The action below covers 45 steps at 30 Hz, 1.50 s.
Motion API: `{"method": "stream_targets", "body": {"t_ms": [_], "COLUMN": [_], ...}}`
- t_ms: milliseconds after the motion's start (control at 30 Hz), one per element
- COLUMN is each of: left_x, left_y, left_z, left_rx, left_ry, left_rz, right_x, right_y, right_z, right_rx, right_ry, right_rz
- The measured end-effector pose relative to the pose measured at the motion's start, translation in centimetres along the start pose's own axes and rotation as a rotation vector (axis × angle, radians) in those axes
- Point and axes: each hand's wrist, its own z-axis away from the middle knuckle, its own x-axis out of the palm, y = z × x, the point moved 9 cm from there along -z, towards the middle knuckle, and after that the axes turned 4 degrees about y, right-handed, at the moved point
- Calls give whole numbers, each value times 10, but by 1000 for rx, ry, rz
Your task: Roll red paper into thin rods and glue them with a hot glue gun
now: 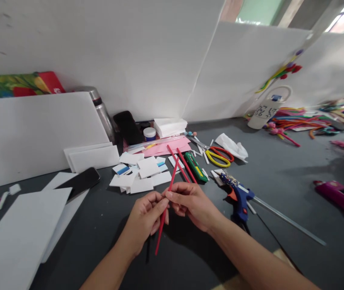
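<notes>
Between both hands is a thin red stick [160,233], possibly a pipe cleaner, slanting over the dark table. My left hand [148,213] pinches it near its middle. Just above that, my right hand [187,199] has thumb and fingers closed on the same red stick, the fingertips of both hands almost touching. Two more red sticks [186,164] lie on the table beyond my hands. Beside them rest a green utility knife [195,166] and a pile of white card pieces [141,183].
A blue glue gun [241,201] with a long clear glue stick [289,221] lies to the right, near scissors [220,157]. White boards [17,241] and a black phone [81,181] are at left. A white bottle [264,112] stands farther back.
</notes>
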Motion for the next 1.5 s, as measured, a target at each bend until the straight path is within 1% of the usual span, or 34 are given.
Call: {"method": "stream_targets", "body": {"t_ms": [200,400,600,733,867,933,1067,1233,1367,1500], "left_x": [5,8,9,6,5,4,5,7,6,3], "left_y": [-6,0,-1,-3,-2,-2,-2,-1,0,1], "left_z": [1,1,4,5,3,2,3,5,4,3], "left_rx": [-54,-8,-29,-35,4,6,-18,-46,-50,-12], "left_ry": [-14,-48,-136,-103,-67,-56,-79,-133,-121,-82], "left_rz": [7,3,56,91,30,33,120,160,173,104], "right_x": [-2,-1,-2,-5,-4,-2,1,-1,-3,-2], "right_y": [1,4,2,1,2,1,0,0,-1,-1], "right_z": [0,0,0,-1,-1,0,1,0,-1,-1], "right_rx": [19,59,44,35,15,0,-12,-5,-1,-7], "right_ry": [-2,-33,-28,-10,-10,-24,-35,-15,-4,2], "right_rz": [-25,-61,-22,12,22,21,27,20,23,32]}}
